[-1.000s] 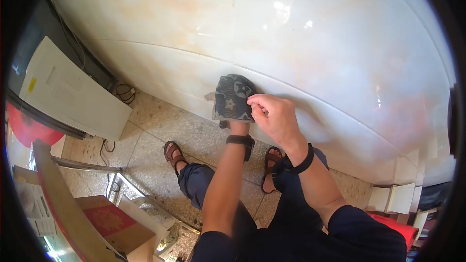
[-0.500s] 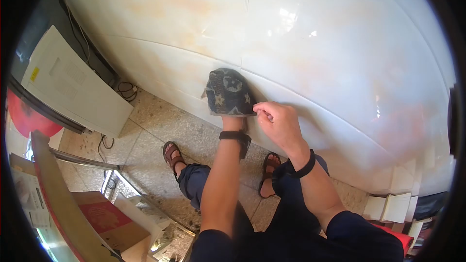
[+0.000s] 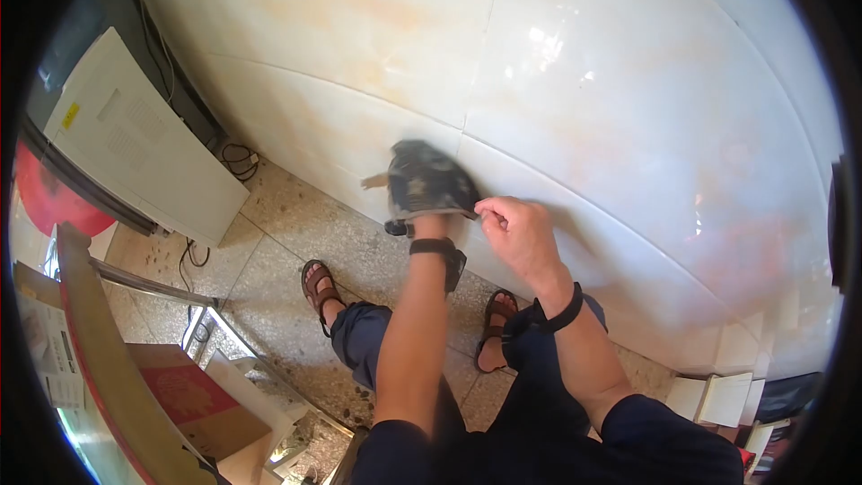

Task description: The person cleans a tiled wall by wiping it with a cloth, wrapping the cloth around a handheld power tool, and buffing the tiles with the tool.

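A dark cap point(image 3: 431, 181) with pale star shapes, blurred by motion, sits over my left hand point(image 3: 433, 225) in front of the pale wall. Only the base of that hand shows below the cap's rim; its fingers are hidden inside. A small tan piece point(image 3: 373, 181) sticks out at the cap's left side, and a dark strap-like bit point(image 3: 399, 227) shows below it; what either belongs to I cannot make out. My right hand point(image 3: 516, 232) is closed in a pinch at the right end of the rim. Both wrists wear black bands.
A glossy tiled wall point(image 3: 620, 108) rises ahead. At left stand a white appliance-like box point(image 3: 144, 135), cables point(image 3: 239, 160) and a red round object point(image 3: 58, 198). A cardboard box point(image 3: 193, 395) lies lower left, books point(image 3: 723, 398) lower right. My sandaled feet are on the speckled floor point(image 3: 260, 269).
The cap has turned a little on my left hand and is now blurred. The tan piece and dark strap-like bit show more at its left. My right hand stays at the rim.
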Action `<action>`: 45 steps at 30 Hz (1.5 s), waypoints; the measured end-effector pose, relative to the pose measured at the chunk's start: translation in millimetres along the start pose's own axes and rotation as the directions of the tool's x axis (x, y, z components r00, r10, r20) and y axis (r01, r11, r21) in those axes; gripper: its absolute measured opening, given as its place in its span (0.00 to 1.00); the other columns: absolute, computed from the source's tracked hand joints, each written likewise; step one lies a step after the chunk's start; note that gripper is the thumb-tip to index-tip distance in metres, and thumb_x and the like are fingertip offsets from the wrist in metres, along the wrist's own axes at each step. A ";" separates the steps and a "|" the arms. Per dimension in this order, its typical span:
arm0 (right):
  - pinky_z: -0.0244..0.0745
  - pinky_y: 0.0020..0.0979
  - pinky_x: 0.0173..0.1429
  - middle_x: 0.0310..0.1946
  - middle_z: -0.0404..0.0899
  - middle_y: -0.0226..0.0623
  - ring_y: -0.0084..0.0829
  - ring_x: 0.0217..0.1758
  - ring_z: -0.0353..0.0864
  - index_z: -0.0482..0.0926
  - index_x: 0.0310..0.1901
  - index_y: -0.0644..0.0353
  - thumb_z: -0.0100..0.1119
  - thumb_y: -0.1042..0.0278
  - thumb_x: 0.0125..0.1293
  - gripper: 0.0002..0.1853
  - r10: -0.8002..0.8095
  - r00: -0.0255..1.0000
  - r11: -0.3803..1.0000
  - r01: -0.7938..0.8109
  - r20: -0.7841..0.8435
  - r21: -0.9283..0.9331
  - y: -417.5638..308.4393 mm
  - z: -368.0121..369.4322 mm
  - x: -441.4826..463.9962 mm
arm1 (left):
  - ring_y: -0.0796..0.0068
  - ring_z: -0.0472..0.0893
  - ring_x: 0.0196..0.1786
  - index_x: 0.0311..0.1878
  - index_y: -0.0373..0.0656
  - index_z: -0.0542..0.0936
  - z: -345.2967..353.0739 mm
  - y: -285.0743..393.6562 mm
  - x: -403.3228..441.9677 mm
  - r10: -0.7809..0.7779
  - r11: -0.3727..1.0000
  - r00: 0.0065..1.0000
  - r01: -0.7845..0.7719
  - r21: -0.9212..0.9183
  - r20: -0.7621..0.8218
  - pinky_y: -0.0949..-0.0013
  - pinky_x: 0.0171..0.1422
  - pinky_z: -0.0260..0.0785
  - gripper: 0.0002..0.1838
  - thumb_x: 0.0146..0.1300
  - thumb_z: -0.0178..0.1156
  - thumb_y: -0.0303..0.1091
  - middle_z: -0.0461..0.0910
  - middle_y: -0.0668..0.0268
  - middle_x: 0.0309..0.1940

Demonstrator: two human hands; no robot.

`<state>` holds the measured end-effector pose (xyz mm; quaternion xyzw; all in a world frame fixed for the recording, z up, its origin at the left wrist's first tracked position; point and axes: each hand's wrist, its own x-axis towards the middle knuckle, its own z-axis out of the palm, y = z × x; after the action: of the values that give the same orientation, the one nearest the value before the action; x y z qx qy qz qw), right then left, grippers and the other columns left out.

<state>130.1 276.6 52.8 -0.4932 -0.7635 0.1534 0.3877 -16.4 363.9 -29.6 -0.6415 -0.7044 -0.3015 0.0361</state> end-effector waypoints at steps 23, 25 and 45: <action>0.82 0.42 0.41 0.34 0.88 0.49 0.47 0.35 0.89 0.89 0.40 0.62 0.62 0.71 0.65 0.09 0.040 0.995 0.999 -0.039 0.094 -0.012 2.6 4.4 3.0 | 0.55 0.71 0.74 0.73 0.42 0.74 59.8 -23.4 -6.3 -0.241 0.719 0.968 0.132 -0.683 -0.067 0.49 0.80 0.59 0.32 0.75 0.54 0.53 0.74 0.54 0.72; 0.82 0.44 0.44 0.35 0.88 0.46 0.50 0.38 0.89 0.89 0.39 0.60 0.61 0.69 0.64 0.09 0.059 0.994 0.998 -0.059 0.088 -0.006 2.4 5.7 3.8 | 0.55 0.71 0.74 0.73 0.42 0.74 84.1 -29.0 24.7 -0.297 0.326 0.949 -0.004 -0.945 -0.107 0.49 0.80 0.59 0.32 0.75 0.54 0.53 0.73 0.54 0.73; 0.81 0.43 0.40 0.32 0.86 0.51 0.51 0.34 0.87 0.89 0.40 0.61 0.61 0.71 0.63 0.09 -0.036 0.986 0.994 0.053 0.161 -0.098 3.2 35.0 8.1 | 0.49 0.71 0.74 0.72 0.43 0.74 49.0 -36.5 13.2 -0.042 0.979 0.996 0.025 0.203 0.082 0.45 0.80 0.58 0.32 0.74 0.49 0.54 0.75 0.51 0.71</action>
<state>104.4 290.4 31.5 -0.4813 -0.8097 0.1444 0.3030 -36.0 398.8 -77.7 -0.6350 -0.7430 -0.2012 0.0658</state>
